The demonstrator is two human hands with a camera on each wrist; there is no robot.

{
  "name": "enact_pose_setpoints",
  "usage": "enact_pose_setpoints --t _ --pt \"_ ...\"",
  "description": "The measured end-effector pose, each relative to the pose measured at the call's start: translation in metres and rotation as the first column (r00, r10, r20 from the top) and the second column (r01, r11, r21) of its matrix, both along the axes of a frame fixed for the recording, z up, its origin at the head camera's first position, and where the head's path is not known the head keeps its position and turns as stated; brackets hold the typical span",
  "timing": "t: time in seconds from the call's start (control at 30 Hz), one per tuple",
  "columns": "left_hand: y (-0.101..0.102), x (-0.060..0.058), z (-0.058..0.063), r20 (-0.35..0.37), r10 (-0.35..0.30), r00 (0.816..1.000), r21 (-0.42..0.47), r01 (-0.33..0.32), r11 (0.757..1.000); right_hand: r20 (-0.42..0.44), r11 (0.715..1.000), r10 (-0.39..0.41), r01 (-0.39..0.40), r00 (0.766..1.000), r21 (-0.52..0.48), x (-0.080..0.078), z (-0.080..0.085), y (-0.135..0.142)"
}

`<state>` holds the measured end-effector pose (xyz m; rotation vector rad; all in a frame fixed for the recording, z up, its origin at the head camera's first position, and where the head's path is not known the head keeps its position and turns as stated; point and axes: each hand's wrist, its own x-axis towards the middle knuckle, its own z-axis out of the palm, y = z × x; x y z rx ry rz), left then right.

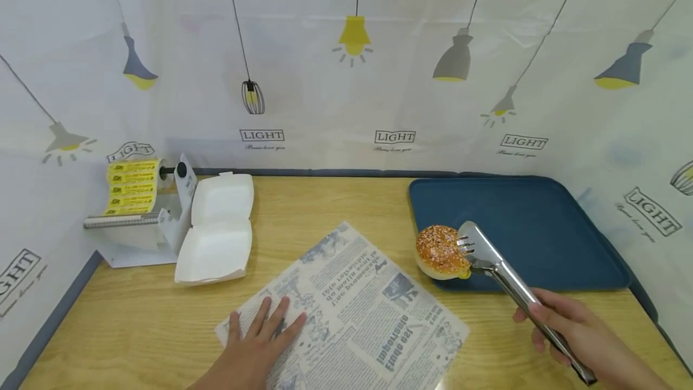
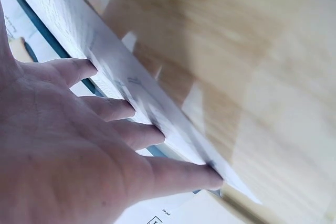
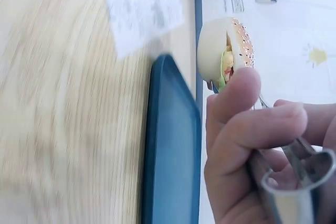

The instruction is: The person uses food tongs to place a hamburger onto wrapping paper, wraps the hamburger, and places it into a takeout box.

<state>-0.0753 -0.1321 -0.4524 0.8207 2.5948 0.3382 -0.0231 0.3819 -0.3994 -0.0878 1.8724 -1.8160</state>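
The right hand (image 1: 574,324) is curled around the metal tongs (image 1: 517,290), whose tips clamp a sesame bun (image 1: 438,248) with a filling showing at its cut side. The bun is held up, seen over the near left corner of the blue tray (image 1: 530,233). The left hand (image 1: 251,348), fingers straight and spread apart, touches the printed paper (image 1: 373,318) on the table (image 1: 135,324). Beyond, a white box (image 1: 219,233) lies open beside the label roll (image 1: 132,188).
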Motion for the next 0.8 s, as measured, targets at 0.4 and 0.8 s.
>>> enact_pose_setpoints --t 0.4,0.8 --pt "0.000 -0.001 0.002 0.005 -0.004 1.000 -0.004 0.004 1.000 0.086 0.977 0.171 -0.158 0.982 -0.141 -0.006 0.004 -0.091" --pt "0.002 -0.002 0.002 0.022 -0.001 1.000 -0.023 0.002 1.000 0.196 0.973 0.193 -0.162 0.961 -0.164 -0.003 -0.015 -0.112"
